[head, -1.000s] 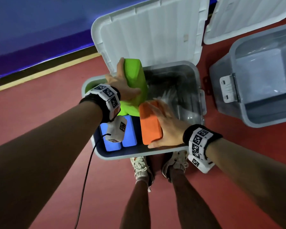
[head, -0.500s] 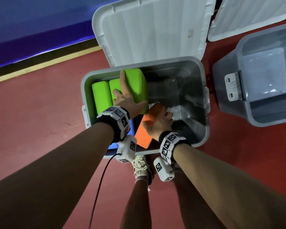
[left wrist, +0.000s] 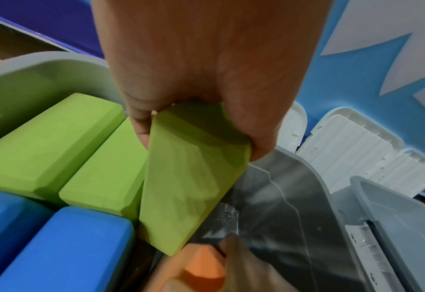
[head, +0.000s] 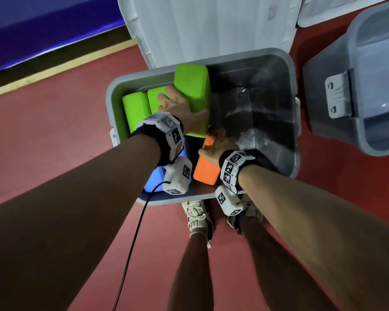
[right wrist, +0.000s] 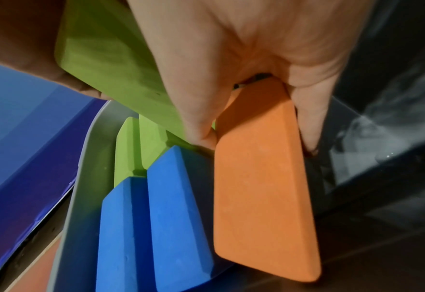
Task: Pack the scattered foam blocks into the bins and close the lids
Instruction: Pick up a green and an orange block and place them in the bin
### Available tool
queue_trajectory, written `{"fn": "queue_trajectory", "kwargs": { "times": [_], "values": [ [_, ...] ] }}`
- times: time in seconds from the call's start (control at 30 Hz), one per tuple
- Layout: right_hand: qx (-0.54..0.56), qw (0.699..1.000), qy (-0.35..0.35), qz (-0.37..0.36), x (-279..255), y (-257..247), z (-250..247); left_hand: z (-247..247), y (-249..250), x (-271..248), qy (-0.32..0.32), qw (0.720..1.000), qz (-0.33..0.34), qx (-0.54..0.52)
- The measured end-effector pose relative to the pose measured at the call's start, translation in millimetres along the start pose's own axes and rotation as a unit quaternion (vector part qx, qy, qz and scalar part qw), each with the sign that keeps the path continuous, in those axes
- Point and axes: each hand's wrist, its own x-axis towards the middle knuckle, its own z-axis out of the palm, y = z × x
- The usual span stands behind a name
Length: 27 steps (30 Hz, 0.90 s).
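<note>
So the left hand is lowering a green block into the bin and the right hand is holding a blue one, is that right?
Not quite. The right hand grips an orange block, not a blue one; the right wrist view shows it. The left hand does hold a green block in the bin.

Both arms are reaching forward and down, forearms nearly parallel, each wrist wearing a black band with a white marker-covered camera unit. The left hand (head: 182,107) is sitting farther out than the right, thumb on one side and fingers (left wrist: 141,126) on the other, pinching the green block (left wrist: 188,185) from above. The right hand (head: 218,145) is staying closer to the body, thumb and fingers clamping the top end of the orange block (right wrist: 263,197). Below the arms, the person's bare legs are standing close together, feet in pale laced shoes.
</note>
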Motion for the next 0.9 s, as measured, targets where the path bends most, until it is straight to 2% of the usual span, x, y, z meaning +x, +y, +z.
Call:
{"fn": "queue_trajectory", "kwargs": {
  "times": [0.1,0.27,0.4,0.6,0.77,0.9],
  "values": [
    [-0.004,1.0,0.0,0.009,-3.0,7.0,1.1,6.3,-2.7,4.6,0.045,0.998,0.033,0.014],
    [-0.089,0.996,-0.006,-0.018,-5.8,11.3,-20.2,7.7,-3.2,2.9,0.104,0.993,0.035,-0.045],
    [-0.136,0.989,-0.046,-0.043,-11.8,4.7,-20.4,21.5,-7.4,-3.7,0.111,0.991,0.014,-0.076],
    [-0.128,0.987,-0.064,-0.067,-21.0,-7.3,-8.9,44.7,-11.8,-6.0,0.112,0.989,-0.014,-0.099],
    [0.035,0.999,-0.014,-0.015,-13.0,-7.1,6.0,57.9,-11.4,1.5,0.087,0.996,0.007,-0.037],
    [0.003,0.999,-0.021,-0.048,-3.1,2.5,1.8,39.5,-18.8,18.0,-0.025,1.0,0.014,0.002]
  ]
}}
